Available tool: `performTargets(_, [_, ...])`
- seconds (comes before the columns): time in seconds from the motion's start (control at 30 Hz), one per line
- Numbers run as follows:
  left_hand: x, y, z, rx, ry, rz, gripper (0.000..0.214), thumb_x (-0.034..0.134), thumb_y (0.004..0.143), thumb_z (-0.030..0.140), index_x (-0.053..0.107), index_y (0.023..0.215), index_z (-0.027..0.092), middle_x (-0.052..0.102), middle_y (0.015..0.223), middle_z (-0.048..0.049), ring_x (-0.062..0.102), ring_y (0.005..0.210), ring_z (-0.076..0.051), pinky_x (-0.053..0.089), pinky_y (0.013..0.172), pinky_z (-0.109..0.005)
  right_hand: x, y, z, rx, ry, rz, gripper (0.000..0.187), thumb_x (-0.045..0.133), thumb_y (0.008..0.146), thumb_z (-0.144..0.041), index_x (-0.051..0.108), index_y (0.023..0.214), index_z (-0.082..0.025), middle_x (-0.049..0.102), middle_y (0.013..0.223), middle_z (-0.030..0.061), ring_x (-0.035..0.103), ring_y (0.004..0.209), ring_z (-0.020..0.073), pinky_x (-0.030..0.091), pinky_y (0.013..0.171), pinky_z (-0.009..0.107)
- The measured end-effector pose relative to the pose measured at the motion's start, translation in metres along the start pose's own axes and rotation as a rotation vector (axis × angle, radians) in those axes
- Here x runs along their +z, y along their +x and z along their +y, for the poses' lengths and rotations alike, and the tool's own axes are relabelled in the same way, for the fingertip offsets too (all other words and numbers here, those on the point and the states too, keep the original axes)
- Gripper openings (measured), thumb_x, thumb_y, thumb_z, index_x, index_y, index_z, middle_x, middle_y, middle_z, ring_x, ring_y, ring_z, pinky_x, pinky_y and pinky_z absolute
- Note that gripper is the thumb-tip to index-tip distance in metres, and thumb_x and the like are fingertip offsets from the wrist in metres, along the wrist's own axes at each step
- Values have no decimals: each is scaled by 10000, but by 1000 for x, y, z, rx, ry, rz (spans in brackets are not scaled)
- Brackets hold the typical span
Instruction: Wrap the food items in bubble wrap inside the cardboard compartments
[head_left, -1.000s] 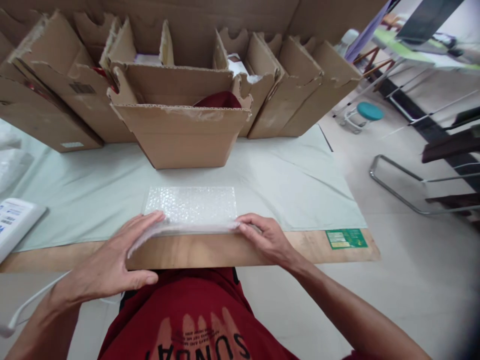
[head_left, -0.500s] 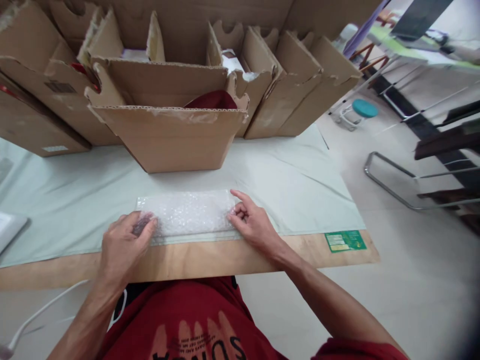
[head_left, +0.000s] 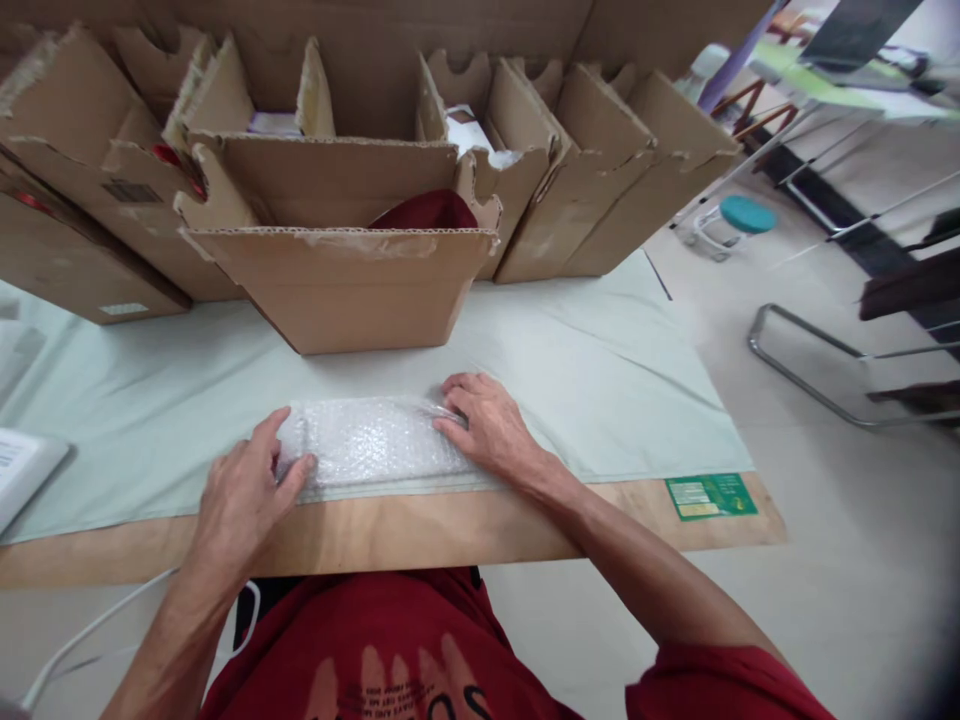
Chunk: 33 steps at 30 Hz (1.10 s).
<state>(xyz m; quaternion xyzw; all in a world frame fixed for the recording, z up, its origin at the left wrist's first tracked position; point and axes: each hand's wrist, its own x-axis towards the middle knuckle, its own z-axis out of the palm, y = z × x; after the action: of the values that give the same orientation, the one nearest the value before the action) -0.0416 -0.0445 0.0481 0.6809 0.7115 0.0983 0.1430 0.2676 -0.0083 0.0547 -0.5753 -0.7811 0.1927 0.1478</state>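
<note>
A flat, clear piece of bubble wrap [head_left: 375, 442] lies lengthwise on the pale green cloth near the table's front edge. Whether something is inside it, I cannot tell. My left hand [head_left: 251, 485] is at its left end, thumb on the near side and index finger at the far corner, the other fingers curled against the end. At the opposite end, my right hand [head_left: 491, 425] pinches the far right corner between thumb and bent fingers, and the film bunches there.
An open cardboard box [head_left: 337, 290] with dark red material inside stands just beyond the bubble wrap. More cardboard bins [head_left: 592, 190] line the back. A white device [head_left: 26, 470] sits at the left, and a green label [head_left: 711, 496] is on the wooden edge [head_left: 450, 525].
My right hand has shifted from the right end to the far right corner, its fingers curling over the film. My left index finger has straightened toward the far left corner.
</note>
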Motion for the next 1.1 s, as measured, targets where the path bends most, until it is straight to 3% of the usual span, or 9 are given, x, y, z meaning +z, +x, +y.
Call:
performTargets(0.07, [-4, 2, 1, 37, -33, 61, 629, 463, 882, 479, 550, 1413, 153, 656, 819, -49, 622, 734, -266, 491, 746, -407, -3, -15, -6, 42, 164, -15, 117, 653, 887, -201, 688, 994, -169, 717, 912, 56, 614, 787, 188, 491, 792, 337])
performTargets(0.23, [-4, 27, 31, 266, 26, 329, 465, 493, 942, 311, 604, 1369, 167, 708, 940, -110, 636, 899, -298, 487, 867, -456, -4, -79, -33, 108, 523, -199, 712, 609, 885, -206, 428, 1572, -245, 684, 767, -31, 495, 568, 124, 427, 608, 255])
performTargets(0.4, [16, 40, 66, 467, -14, 359, 438, 542, 958, 269, 610, 1360, 109, 684, 1178, -194, 602, 1108, -349, 479, 972, -515, 15, -113, -57, 184, 748, -354, 482, 615, 884, -215, 687, 1358, -260, 762, 1109, 54, 604, 723, 136, 478, 668, 265])
performTargets(0.57, [12, -19, 40, 693, -465, 74, 340, 521, 991, 177, 617, 1315, 220, 709, 1210, -103, 626, 1174, -234, 495, 1030, -386, 27, -116, -49, 410, 1201, -470, 431, 710, 888, -404, 704, 1266, -197, 678, 848, 16, 573, 629, 104, 504, 609, 243])
performTargets(0.67, [5, -52, 12, 627, -645, -210, 471, 517, 1014, 400, 513, 1470, 285, 710, 1300, -91, 599, 1292, -265, 483, 1096, -428, 25, -110, -46, 394, 1438, -493, 489, 794, 831, -480, 717, 1211, -182, 675, 794, -2, 614, 648, 103, 532, 677, 258])
performTargets(0.77, [7, -65, 4, 516, -666, -293, 763, 603, 907, 628, 409, 1569, 302, 707, 1345, -103, 592, 1336, -326, 463, 1134, -503, 20, -95, -52, 339, 1629, -423, 514, 786, 843, -499, 694, 1249, -197, 771, 958, 62, 712, 787, 148, 551, 755, 287])
performTargets(0.83, [12, -63, 12, 347, -642, -234, 777, 676, 863, 585, 454, 1539, 272, 721, 1311, -114, 680, 1215, -306, 544, 1035, -449, 17, -80, -57, 308, 1697, -377, 523, 788, 840, -484, 672, 1269, -209, 761, 1188, 123, 729, 1040, 212, 560, 787, 299])
performTargets(0.93, [21, -55, 29, 135, -612, -58, 543, 584, 938, 452, 578, 1406, 176, 777, 1104, -104, 755, 959, -229, 594, 869, -353, 21, -62, -62, 331, 1698, -318, 488, 786, 828, -471, 655, 1217, -206, 711, 1321, 163, 667, 1239, 273, 567, 800, 318])
performTargets(1.1, [32, -40, 41, 232, -418, 244, 421, 547, 967, 319, 607, 1337, 127, 723, 769, -15, 687, 760, -190, 546, 845, -349, 37, -54, -58, 413, 1653, -236, 645, 752, 839, -400, 481, 1397, -224, 672, 1374, 186, 676, 1230, 286, 575, 795, 341])
